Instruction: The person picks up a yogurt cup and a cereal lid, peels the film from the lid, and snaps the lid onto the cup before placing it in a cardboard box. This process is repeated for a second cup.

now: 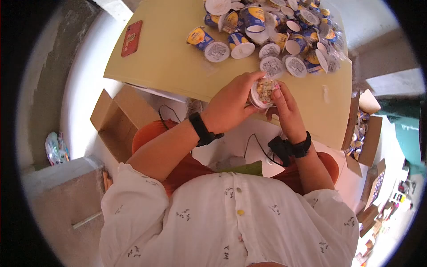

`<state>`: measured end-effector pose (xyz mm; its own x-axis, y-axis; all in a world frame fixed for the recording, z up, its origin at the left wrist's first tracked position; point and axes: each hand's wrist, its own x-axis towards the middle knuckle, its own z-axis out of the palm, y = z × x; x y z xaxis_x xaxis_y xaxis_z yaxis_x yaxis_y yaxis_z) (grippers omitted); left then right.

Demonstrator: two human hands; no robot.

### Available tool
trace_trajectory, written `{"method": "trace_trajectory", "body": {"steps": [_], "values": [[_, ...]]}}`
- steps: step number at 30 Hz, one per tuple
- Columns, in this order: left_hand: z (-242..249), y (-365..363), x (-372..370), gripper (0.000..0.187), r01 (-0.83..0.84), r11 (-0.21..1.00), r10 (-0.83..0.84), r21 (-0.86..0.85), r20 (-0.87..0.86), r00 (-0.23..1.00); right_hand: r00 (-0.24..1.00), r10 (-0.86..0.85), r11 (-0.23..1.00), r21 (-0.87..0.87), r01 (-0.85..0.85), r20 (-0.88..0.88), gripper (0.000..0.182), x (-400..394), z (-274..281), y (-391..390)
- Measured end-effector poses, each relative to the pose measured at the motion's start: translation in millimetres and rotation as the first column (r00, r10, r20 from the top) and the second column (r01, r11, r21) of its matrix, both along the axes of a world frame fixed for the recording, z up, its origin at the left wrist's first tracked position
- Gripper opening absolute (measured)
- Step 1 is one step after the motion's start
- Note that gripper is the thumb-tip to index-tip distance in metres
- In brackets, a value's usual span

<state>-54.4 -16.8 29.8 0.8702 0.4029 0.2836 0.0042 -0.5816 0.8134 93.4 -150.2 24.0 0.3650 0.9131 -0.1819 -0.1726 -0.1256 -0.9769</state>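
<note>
Over the table's near edge, my left hand (233, 95) is wrapped around the side of a small clear round cup (263, 91). Mixed pale, yellow and reddish bits show in the cup, too small to name. My right hand (288, 109) holds the cup's other side, its thumb on the rim. Just beyond my hands lie several blue and yellow paper cups (254, 18), many tipped over, with white printed round lids (272, 66) among them.
The yellow table (173, 53) bears a red phone (132, 38) at its left. An open cardboard box (118, 120) stands on the floor at left. At right, another cardboard box (370, 144) holds more cups. Dark cords hang below the table.
</note>
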Motion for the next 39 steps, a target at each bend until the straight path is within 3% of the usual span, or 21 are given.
{"method": "trace_trajectory", "body": {"steps": [8, 10, 14, 16, 19, 21, 25, 31, 33, 35, 37, 39], "values": [[-3.8, -1.3, -22.1, 0.073, -0.063, 0.991, 0.063, 0.119, -0.002, 0.998, 0.991, 0.039, 0.999, 0.029, -0.036, -0.128, 0.042, -11.7, -0.1, 7.6], [-0.9, -0.5, -25.4, 0.073, -0.066, 0.988, 0.064, 0.139, 0.015, 0.998, 0.987, 0.113, 0.994, 0.017, -0.112, -0.116, 0.042, -9.2, -3.7, 5.4], [12.7, 3.5, -31.3, 0.076, -0.030, 0.976, 0.033, 0.216, -0.009, 0.999, 0.985, 0.051, 0.999, 0.025, -0.048, -0.165, 0.041, -17.4, -6.0, 5.2], [19.1, 8.6, -31.7, 0.077, 0.000, 0.974, 0.008, 0.226, -0.036, 0.999, 0.978, -0.054, 0.994, 0.088, 0.072, -0.202, 0.040, -22.6, -6.2, 7.3], [28.1, 22.3, -35.6, 0.074, 0.066, 0.944, -0.034, 0.322, -0.102, 0.994, 0.986, -0.016, 0.994, 0.107, 0.034, -0.165, 0.038, -19.5, -7.8, 6.0], [37.1, 32.3, -42.4, 0.062, 0.032, 0.877, 0.019, 0.480, -0.101, 0.995, 0.978, -0.036, 0.989, 0.133, 0.064, -0.204, 0.037, -20.4, -7.0, 8.3], [90.5, 47.8, -70.9, 0.049, 0.016, 0.903, 0.063, 0.429, -0.169, 0.984, 0.958, -0.065, 0.978, 0.171, 0.116, -0.280, 0.035, -22.5, -5.7, 14.0], [126.0, 50.3, -151.4, 0.041, -0.286, 0.863, 0.370, 0.416, -0.137, 0.919, 0.966, -0.065, 0.982, 0.158, 0.107, -0.252, 0.033, -33.2, -1.4, 20.1], [103.9, 54.7, -185.3, 0.040, -0.540, 0.836, 0.548, 0.101, -0.226, 0.805, 0.958, -0.063, 0.979, 0.170, 0.114, -0.279, 0.032, -40.2, 1.4, 22.9], [44.7, 72.1, -226.5, 0.037, -0.662, 0.737, 0.622, -0.134, -0.249, 0.743, 0.951, -0.073, 0.975, 0.180, 0.131, -0.300, 0.031, -42.4, 0.6, 25.3], [-14.9, 81.7, -264.0, 0.033, -0.733, 0.590, 0.600, -0.337, -0.425, 0.678, 0.961, -0.026, 0.977, 0.196, 0.083, -0.275, 0.030, -40.6, -2.8, 27.2], [-60.9, 79.6, -279.9, 0.029, -0.808, 0.440, 0.552, -0.391, -0.592, 0.587, 0.960, -0.020, 0.979, 0.188, 0.075, -0.281, 0.030, -42.2, -0.9, 31.3]]}}
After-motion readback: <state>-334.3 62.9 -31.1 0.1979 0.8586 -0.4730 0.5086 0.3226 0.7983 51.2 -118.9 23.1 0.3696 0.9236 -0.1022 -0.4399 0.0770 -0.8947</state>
